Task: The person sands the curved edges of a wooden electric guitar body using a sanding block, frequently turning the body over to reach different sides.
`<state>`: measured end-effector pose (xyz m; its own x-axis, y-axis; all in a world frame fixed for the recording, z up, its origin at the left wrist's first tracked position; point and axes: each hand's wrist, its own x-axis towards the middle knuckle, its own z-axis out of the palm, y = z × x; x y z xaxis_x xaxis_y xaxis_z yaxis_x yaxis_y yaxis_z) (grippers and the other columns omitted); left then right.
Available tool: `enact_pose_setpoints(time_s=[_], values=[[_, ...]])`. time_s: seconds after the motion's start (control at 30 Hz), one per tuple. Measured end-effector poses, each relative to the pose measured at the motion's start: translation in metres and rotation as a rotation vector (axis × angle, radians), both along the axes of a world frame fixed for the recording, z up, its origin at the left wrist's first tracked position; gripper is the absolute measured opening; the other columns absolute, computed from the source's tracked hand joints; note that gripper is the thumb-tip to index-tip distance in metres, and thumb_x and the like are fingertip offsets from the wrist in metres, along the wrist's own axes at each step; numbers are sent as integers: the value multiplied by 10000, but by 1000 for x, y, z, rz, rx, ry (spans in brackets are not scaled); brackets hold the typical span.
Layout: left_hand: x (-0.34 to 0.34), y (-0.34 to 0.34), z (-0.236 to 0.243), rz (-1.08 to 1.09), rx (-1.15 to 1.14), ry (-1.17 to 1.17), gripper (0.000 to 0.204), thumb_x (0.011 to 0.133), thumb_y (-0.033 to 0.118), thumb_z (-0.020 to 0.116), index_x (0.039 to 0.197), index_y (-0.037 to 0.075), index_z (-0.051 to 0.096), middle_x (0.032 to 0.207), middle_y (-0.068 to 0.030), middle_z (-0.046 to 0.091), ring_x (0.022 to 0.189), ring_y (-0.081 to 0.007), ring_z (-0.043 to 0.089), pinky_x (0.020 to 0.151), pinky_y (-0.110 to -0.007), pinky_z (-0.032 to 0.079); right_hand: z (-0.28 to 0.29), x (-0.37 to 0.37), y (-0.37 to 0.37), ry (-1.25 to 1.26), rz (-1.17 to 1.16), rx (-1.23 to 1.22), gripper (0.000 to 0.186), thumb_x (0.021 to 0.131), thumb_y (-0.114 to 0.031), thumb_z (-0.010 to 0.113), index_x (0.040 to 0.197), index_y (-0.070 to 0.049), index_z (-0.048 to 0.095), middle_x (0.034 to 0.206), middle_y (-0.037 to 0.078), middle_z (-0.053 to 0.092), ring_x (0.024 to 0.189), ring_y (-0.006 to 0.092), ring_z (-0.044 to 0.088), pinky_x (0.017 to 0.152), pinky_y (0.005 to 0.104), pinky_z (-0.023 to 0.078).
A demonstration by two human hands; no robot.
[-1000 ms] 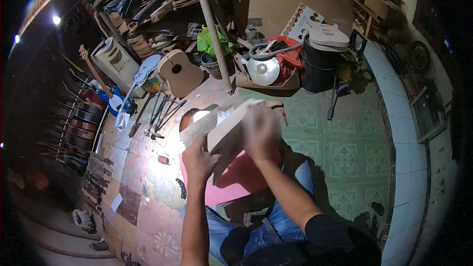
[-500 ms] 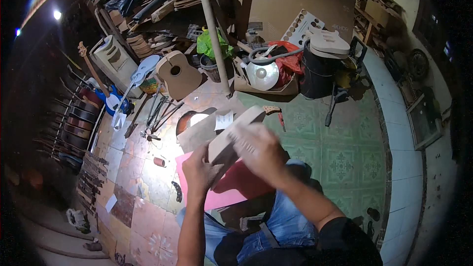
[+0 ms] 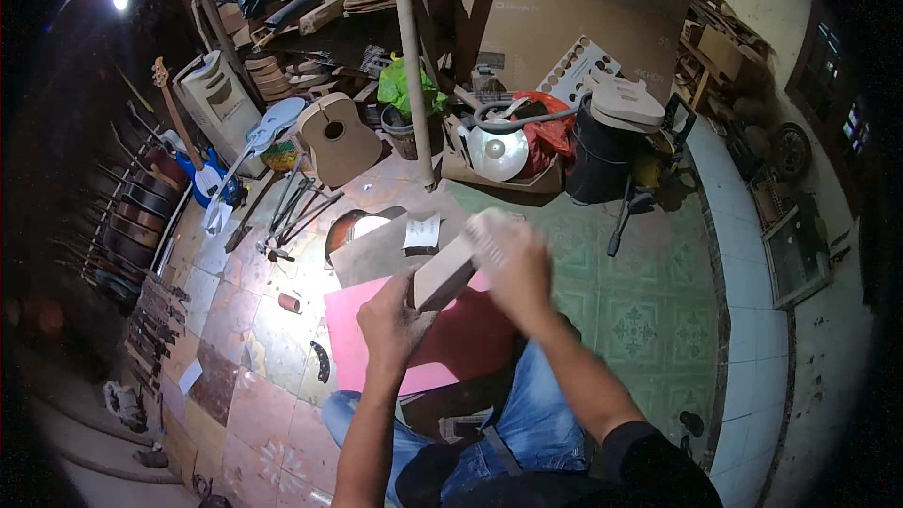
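My left hand (image 3: pixel 390 320) is closed round the near end of a thick, pale wooden slab (image 3: pixel 444 277), held tilted above my lap. Against the slab's far end is my right hand (image 3: pixel 522 277), smeared by motion. Its fingers press a pale sheet with a printed back, which looks like sandpaper (image 3: pixel 486 233), to the slab's edge. Under the slab lies a pink board (image 3: pixel 353 334) near my knees. Beyond it rest a flat grey-brown sheet (image 3: pixel 372 259) with a white paper (image 3: pixel 422 231) and a sunburst guitar body (image 3: pixel 345 232), partly covered.
On the floor to the left lie a small brown roll (image 3: pixel 289 303) and a black curved piece (image 3: pixel 322 361). An unfinished acoustic guitar body (image 3: pixel 340 155), a cardboard box (image 3: pixel 513 183) and a black bucket (image 3: pixel 602 155) stand farther back. A pole (image 3: pixel 410 66) rises ahead. Guitars (image 3: pixel 141 216) line the left.
My right hand has shifted slightly along the slab with the sandpaper, and the slab has turned and dropped a little. My left hand keeps its hold. The view has shifted slightly.
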<state>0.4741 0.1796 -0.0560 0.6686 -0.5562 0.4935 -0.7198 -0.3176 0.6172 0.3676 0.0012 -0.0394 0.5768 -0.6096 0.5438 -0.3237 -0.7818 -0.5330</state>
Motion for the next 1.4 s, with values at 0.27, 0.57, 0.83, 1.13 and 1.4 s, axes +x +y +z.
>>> enact_pose_setpoints(time_s=[0.27, 0.57, 0.83, 1.13, 1.4], values=[[-15, -2, 12, -76, 13, 10, 548, 671, 163, 846, 1200, 174, 704, 893, -92, 740, 757, -274, 731, 653, -381, 562, 5, -15, -20, 50, -84, 150, 385, 876, -261, 733, 1236, -124, 723, 1095, 162, 676, 1012, 362, 640, 917, 489, 498], [-16, 2, 7, -98, 36, 24, 636, 638, 128, 844, 1249, 179, 674, 971, -70, 741, 806, -267, 731, 672, -378, 562, 0, -21, -22, 24, -21, 91, 417, 875, -251, 731, 1248, -68, 703, 1123, 170, 679, 1036, 368, 646, 873, 477, 516], [-15, 9, 2, -61, 6, -31, 638, 619, 119, 845, 1232, 175, 678, 933, -54, 733, 767, -265, 725, 661, -376, 564, 1, -23, 29, -122, 255, -21, 356, 854, -293, 768, 1172, -135, 751, 1124, 179, 689, 971, 368, 655, 887, 490, 519], [-9, -2, 19, -91, -8, -226, 492, 763, 206, 835, 1236, 187, 701, 1131, -95, 746, 908, -299, 741, 754, -386, 586, -40, 19, -84, -31, 95, 414, 444, 877, -292, 725, 1287, -128, 677, 1112, 222, 674, 1048, 417, 663, 907, 493, 528], [-21, -51, 33, -93, 285, -425, 449, 792, 243, 784, 1219, 164, 669, 1116, -94, 678, 986, -315, 680, 771, -441, 559, -42, 17, -82, -59, -9, 321, 444, 877, -311, 731, 1284, -144, 666, 1115, 228, 670, 1046, 424, 661, 904, 509, 524]])
